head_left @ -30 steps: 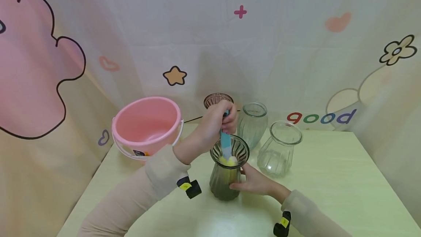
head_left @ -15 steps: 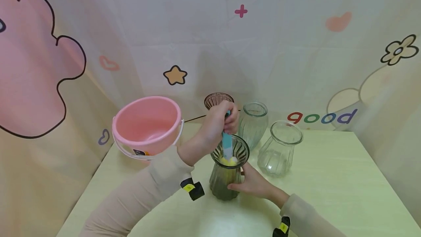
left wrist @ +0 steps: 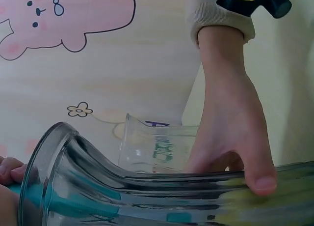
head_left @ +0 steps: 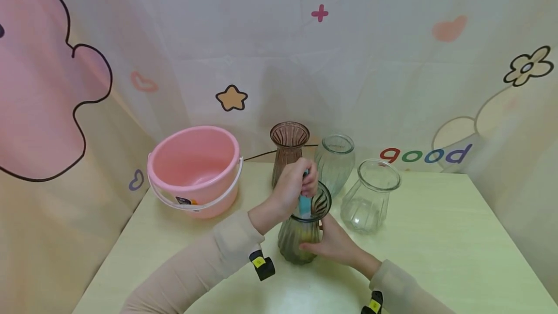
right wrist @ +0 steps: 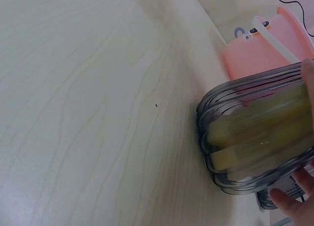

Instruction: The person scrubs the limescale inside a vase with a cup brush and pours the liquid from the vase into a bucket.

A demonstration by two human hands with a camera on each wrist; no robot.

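In the head view a grey-tinted ribbed glass vase (head_left: pixel 289 239) with a flared rim stands on the table. Curled round the teal handle (head_left: pixel 304 207) of a bottle brush, my left hand (head_left: pixel 294 185) is just above the mouth. The brush's yellow sponge head (left wrist: pixel 289 201) is down in the lower vase, seen through the glass in the left wrist view. My right hand (head_left: pixel 337 241) grips the vase from the right, thumb on the near side. In the right wrist view the sponge shows through the vase's base (right wrist: pixel 260 137), with some fingers (right wrist: pixel 289 204) at the edge.
A pink bucket (head_left: pixel 218 199) with a white handle stands at the back left. Behind the hands are a brownish-pink vase (head_left: pixel 286 156) and a clear vase (head_left: pixel 334 168). Another clear vase (head_left: pixel 366 210) stands right of my right hand. A printed curtain (head_left: pixel 370 86) hangs behind the table.
My left hand has moved down, pushing the brush deeper; the sponge sank from near the vase's neck into its body. The brownish-pink vase shows more. My right hand keeps its grip.
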